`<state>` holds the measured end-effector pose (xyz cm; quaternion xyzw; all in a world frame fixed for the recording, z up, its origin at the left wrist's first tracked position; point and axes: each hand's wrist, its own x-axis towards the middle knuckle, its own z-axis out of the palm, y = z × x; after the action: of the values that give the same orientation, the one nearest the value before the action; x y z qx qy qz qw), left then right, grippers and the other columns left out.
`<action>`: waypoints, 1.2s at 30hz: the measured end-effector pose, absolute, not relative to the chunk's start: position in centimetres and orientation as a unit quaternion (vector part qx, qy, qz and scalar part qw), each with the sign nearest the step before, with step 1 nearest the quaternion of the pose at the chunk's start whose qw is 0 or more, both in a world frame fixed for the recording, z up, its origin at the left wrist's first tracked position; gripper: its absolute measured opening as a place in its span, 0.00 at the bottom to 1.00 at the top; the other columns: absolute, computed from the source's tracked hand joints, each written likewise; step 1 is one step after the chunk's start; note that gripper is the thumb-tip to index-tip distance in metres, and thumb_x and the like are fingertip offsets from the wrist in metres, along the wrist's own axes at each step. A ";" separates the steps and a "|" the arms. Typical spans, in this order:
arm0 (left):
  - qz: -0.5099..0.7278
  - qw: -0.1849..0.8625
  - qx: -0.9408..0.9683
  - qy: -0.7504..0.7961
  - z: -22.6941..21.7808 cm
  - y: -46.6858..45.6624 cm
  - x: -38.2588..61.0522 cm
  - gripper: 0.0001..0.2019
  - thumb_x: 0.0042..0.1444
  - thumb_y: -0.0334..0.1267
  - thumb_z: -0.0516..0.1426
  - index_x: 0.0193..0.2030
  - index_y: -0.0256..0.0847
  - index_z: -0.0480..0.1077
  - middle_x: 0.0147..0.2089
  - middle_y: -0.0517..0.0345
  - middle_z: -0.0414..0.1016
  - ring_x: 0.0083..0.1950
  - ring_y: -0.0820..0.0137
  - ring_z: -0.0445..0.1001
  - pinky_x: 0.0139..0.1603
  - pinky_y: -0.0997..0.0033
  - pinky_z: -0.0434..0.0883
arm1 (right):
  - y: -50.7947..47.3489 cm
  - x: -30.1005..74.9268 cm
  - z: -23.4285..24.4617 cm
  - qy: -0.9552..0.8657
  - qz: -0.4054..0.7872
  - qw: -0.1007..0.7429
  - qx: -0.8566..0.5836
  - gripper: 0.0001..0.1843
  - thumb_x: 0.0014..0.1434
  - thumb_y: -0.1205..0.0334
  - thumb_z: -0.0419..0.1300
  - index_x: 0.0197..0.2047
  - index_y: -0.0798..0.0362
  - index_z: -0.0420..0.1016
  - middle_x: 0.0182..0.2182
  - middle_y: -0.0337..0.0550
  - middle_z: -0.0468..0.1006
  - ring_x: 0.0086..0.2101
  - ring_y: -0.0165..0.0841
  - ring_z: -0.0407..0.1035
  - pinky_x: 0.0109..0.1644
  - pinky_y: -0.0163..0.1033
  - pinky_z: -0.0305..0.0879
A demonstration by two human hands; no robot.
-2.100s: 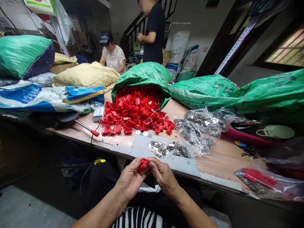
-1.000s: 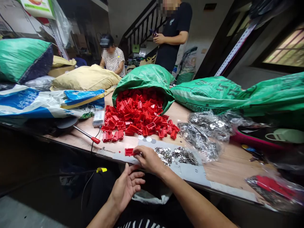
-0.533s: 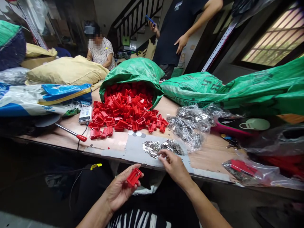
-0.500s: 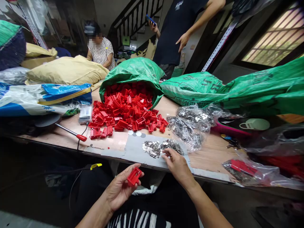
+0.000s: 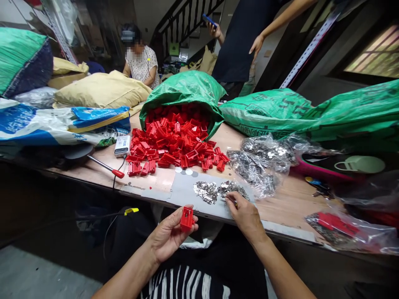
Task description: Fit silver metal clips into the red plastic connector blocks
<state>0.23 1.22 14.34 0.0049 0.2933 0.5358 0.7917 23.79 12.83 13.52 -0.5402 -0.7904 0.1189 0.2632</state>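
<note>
A small red plastic housing (image 5: 186,219) is gripped in my left hand (image 5: 170,234), its open side facing me in front of the table edge. Small metal bits show inside it. My right hand (image 5: 246,214) rests at the near side of a pile of small dark metal parts (image 5: 233,189), thumb and index finger pinched together; whatever sits between the fingertips is too small to make out. Left of that lies a second pile of shiny metal pieces (image 5: 205,192), on the same grey mat (image 5: 181,189).
Red housings (image 5: 177,141) spill from a green woven sack (image 5: 187,85). Clear bags of metal parts (image 5: 255,170) lie to the right. A lever with a red handle (image 5: 117,173) and a white device (image 5: 122,146) are at left. Two people are behind the table.
My left hand has turned the red housing more upright. The fingers of my right hand have closed to a pinch at the dark pile. The whole view has shifted slightly.
</note>
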 end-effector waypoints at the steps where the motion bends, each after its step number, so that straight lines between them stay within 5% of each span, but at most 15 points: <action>1: 0.536 0.793 0.006 0.291 14.3 1.2 0.2 0.17 0.55 0.32 0.61 0.51 0.31 0.70 0.40 0.44 0.78 0.37 0.64 0.81 0.38 0.76 0.77 | 12.7 23.8 13.9 -0.783 0.144 0.275 -0.538 0.09 0.61 0.58 0.52 0.39 0.51 0.71 0.34 0.44 0.78 0.33 0.37 0.73 0.37 0.40 0.65; 8: 0.604 0.725 0.106 0.315 14.8 1.4 1.1 0.22 0.47 0.28 0.66 0.51 0.34 0.70 0.42 0.49 0.79 0.46 0.63 0.78 0.47 0.72 0.73 | 9.7 21.1 17.6 -0.759 0.357 0.314 -0.445 0.11 0.60 0.53 0.56 0.36 0.52 0.71 0.30 0.41 0.76 0.29 0.31 0.68 0.32 0.33 0.65; 13: 0.669 0.560 0.224 0.435 15.3 1.1 1.5 0.19 0.39 0.23 0.68 0.39 0.40 0.74 0.38 0.56 0.80 0.40 0.67 0.78 0.45 0.73 0.72 | 7.1 18.8 19.2 -0.800 0.344 0.292 -0.396 0.06 0.61 0.60 0.55 0.36 0.51 0.72 0.28 0.40 0.76 0.28 0.30 0.69 0.34 0.33 0.65; 22: 0.638 0.484 0.313 0.510 15.6 0.3 1.1 0.18 0.40 0.22 0.67 0.37 0.46 0.78 0.42 0.59 0.80 0.58 0.62 0.69 0.70 0.63 0.48 | 6.6 17.2 18.4 -0.844 0.277 0.316 -0.333 0.06 0.63 0.66 0.53 0.38 0.50 0.71 0.29 0.41 0.74 0.30 0.32 0.69 0.35 0.35 0.65; 28: 0.651 0.496 0.293 0.493 15.7 0.2 1.5 0.17 0.39 0.21 0.67 0.35 0.45 0.77 0.41 0.59 0.80 0.58 0.62 0.70 0.70 0.60 0.52 | 6.5 16.8 18.0 -0.839 0.305 0.313 -0.323 0.06 0.62 0.67 0.53 0.38 0.51 0.71 0.31 0.42 0.74 0.32 0.32 0.69 0.37 0.36 0.64; 36: 0.607 0.249 0.518 0.549 14.4 0.2 1.5 0.16 0.49 0.31 0.64 0.45 0.45 0.72 0.44 0.59 0.81 0.55 0.60 0.73 0.64 0.50 0.62 | 7.6 17.7 18.3 -0.729 0.534 0.262 -0.338 0.13 0.64 0.54 0.53 0.39 0.53 0.73 0.32 0.40 0.71 0.30 0.29 0.64 0.35 0.34 0.61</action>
<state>1.47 0.16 14.41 0.5181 0.5488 0.6068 0.2495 17.70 7.59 18.32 -0.3382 -0.7290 0.5342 0.2625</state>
